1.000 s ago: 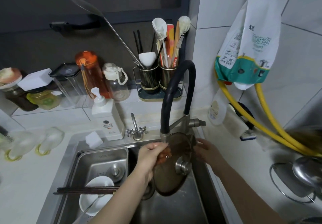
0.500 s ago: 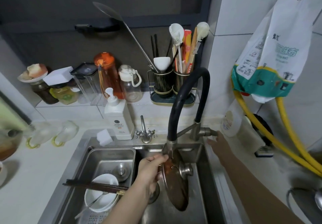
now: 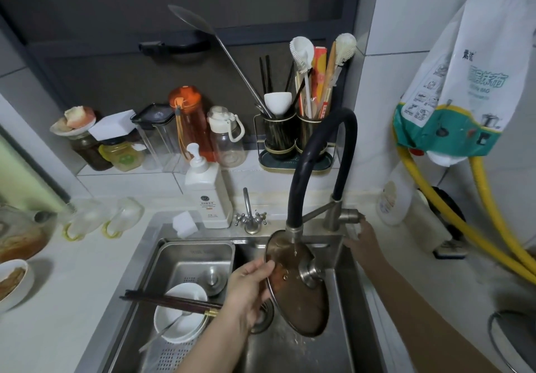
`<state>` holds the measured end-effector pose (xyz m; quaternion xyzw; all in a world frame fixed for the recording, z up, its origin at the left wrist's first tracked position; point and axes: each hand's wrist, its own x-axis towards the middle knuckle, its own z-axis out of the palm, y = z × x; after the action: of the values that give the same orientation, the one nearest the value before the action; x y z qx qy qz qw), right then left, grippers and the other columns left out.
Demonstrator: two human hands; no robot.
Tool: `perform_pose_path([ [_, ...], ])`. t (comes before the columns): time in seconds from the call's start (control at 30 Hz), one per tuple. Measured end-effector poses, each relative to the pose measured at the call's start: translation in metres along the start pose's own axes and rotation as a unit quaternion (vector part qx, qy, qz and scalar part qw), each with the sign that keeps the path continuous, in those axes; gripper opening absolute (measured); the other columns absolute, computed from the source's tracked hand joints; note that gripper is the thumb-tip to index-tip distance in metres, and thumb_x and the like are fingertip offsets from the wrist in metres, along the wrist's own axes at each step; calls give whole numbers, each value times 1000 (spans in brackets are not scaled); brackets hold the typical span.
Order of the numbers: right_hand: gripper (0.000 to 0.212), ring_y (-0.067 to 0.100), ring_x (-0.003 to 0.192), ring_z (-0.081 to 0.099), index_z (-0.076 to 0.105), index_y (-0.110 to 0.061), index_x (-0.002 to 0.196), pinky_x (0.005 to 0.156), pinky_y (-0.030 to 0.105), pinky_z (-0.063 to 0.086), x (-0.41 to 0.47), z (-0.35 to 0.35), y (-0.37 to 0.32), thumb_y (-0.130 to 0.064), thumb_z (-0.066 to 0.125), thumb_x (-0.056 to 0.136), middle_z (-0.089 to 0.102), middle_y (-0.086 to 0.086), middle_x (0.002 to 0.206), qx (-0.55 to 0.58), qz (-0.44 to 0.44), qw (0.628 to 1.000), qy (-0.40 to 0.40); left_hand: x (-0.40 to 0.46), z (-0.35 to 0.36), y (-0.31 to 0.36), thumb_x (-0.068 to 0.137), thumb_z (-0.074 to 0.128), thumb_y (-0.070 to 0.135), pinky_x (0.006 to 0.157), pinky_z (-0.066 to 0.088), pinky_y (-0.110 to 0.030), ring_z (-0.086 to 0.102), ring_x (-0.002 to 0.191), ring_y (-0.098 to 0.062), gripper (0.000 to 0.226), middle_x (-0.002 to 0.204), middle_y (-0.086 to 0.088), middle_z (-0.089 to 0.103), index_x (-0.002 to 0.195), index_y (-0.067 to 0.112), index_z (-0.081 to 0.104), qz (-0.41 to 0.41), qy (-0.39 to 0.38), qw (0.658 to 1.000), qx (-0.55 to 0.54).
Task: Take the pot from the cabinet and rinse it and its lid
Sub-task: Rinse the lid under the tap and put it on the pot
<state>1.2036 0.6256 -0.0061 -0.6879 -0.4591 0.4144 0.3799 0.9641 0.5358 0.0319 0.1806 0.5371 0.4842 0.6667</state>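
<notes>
Now the lid (image 3: pixel 295 288) is gripped at its left rim by the left hand (image 3: pixel 249 291), tilted over the sink (image 3: pixel 345 259) under the spout; the lid's face has turned upward, while the right hand (image 3: pixel 362 236) is held at the tap lever (image 3: pixel 346 216), its grasp unclear.

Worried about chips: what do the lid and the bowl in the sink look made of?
The lid looks like tinted glass: see-through brown disc, with a brushed metal rim and knob. The bowl looks like glazed white ceramic, smooth and glossy, though melamine can't be ruled out.

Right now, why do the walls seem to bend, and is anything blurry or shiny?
Head view: the wide-angle lens bows the tiled wall at the edges; the right hand by the faucet handle looks slightly smeared; the glass lid and sink catch soft glare.
</notes>
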Motion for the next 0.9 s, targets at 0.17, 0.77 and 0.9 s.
perform_pose_path([
  [0.17, 29, 19, 111, 54, 55, -20, 121, 101, 41, 44, -82, 31, -17, -27, 51, 93, 57, 0, 118, 16, 45, 992, -119, -8, -14, 2, 85, 58, -6, 51, 59, -29, 71, 57, -20, 17, 69, -12, 74, 96, 3, 66, 9, 3, 1000, -10],
  [0.77, 29, -17, 76, 58, 60, -40, 91, 72, 4, 44, -216, 103, -33, -11, 62, 86, 65, -18, 89, -49, 18, 999, 3, -34, -95, 7, 87, 54, -6, 65, 57, -31, 69, 67, -24, 38, 87, -15, 74, 122, 9, 58, -6, -140, 988, 72],
  [0.9, 19, -5, 80, 63, 62, -31, 94, 72, 11, 48, -233, 119, -40, -13, 62, 86, 68, -10, 89, -46, 18, 998, 26, -45, -113, 25, 87, 56, -2, 92, 52, -41, 68, 95, -20, 37, 103, -2, 74, 118, 17, 62, 139, -164, 939, 267],
])
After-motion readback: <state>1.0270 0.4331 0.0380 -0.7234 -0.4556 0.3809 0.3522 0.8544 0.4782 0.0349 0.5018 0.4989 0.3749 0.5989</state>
